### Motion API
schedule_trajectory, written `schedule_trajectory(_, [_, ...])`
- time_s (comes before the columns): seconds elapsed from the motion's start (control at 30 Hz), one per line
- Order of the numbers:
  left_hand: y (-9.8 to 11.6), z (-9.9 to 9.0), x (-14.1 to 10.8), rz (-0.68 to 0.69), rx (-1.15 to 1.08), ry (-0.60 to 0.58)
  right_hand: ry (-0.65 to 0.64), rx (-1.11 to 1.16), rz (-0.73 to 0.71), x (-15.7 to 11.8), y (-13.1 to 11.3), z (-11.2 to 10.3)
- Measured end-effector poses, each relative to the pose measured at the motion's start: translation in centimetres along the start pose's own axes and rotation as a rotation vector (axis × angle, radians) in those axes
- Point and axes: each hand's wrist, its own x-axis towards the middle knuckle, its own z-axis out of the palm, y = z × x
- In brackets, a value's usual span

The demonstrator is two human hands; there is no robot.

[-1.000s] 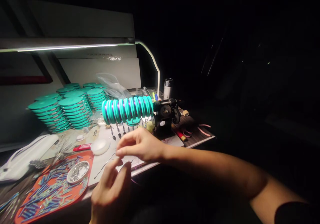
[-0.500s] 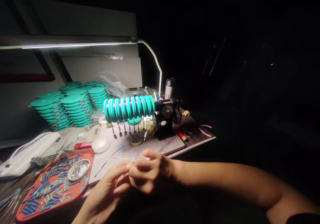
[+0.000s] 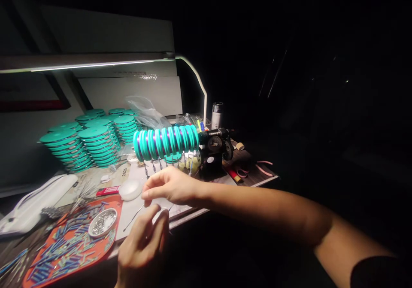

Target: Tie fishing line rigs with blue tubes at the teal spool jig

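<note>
Right fingers close at the tips, beside a thin dark metal rod

Darkness fills the right of the room; pale flat panels (image 3: 135,92) stand beyond the fingers, at the back. Nearer, the dark wood-look tabletop (image 3: 251,163) carries a white sheet (image 3: 119,233) under the hands. A long, lit strip lamp (image 3: 96,64) on a bent white post (image 3: 205,103) hangs above and behind. Stacks of flat turquoise spools (image 3: 98,140) stand beyond the fingers, to the left. Directly beyond, a row of turquoise rings with purple bands (image 3: 165,142) extends from a black metal machine (image 3: 214,144); small dark metal pieces (image 3: 146,168) dangle below, partly hidden by the right hand (image 3: 174,187).

Left of the fingers lies an orange tray (image 3: 111,247) of blue and grey little tubes, with a round white dish (image 3: 103,222) of silvery bits. A round translucent white container (image 3: 130,190) sits just beyond them. The rod (image 3: 133,218) slants across the sheet, its upper end at the right fingertips; contact is unclear. The right thumb and forefinger nearly meet; the left hand (image 3: 141,243) is curled below, its grip impossible to tell.
</note>
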Motion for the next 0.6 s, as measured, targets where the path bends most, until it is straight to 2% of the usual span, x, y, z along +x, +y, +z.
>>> schedule_trajectory(0.03, [0.1, -0.1, 0.1, 0.033, -0.002, -0.029, -0.006, -0.025, -0.002, 0.4, 0.1, 0.0])
schedule_trajectory(0.1, [0.9, -0.3, 0.6, -0.024, -0.097, -0.062, -0.002, -0.084, -0.036, 0.2, 0.5, 0.1])
schedule_trajectory(0.13, [1.3, -0.4, 1.0, -0.097, -0.16, -0.072, 0.022, -0.103, -0.05, -0.5, 0.7, 0.0])
schedule_trajectory(0.2, [2.3, -0.6, 1.7, -0.388, -0.371, -0.142, 0.114, -0.228, -0.161, -2.5, 1.5, -0.2])
schedule_trajectory(0.23, [2.6, -0.6, 2.0, -0.578, -0.507, -0.198, 0.172, -0.333, -0.258, -3.6, 2.1, -0.3])
schedule_trajectory(0.3, [3.1, -0.7, 2.4, -0.899, -0.74, -0.294, 0.27, -0.826, -0.695, -5.6, 3.3, -0.3])
schedule_trajectory(0.37, [3.3, -0.7, 2.5, -1.094, -0.923, -0.328, 0.359, -1.164, -1.049, -6.7, 4.4, 0.0])
schedule_trajectory(0.4, [3.4, -0.6, 2.4, -1.139, -0.985, -0.335, 0.4, -1.24, -1.142, -6.9, 4.9, 0.3])
schedule_trajectory(0.47, [3.4, -0.5, 2.4, -1.204, -1.089, -0.327, 0.437, -1.269, -1.195, -6.9, 5.4, 1.1])
schedule_trajectory(0.6, [3.2, -0.4, 2.5, -1.113, -1.065, -0.281, 0.317, -1.221, -1.099, -6.6, 5.1, 2.1])
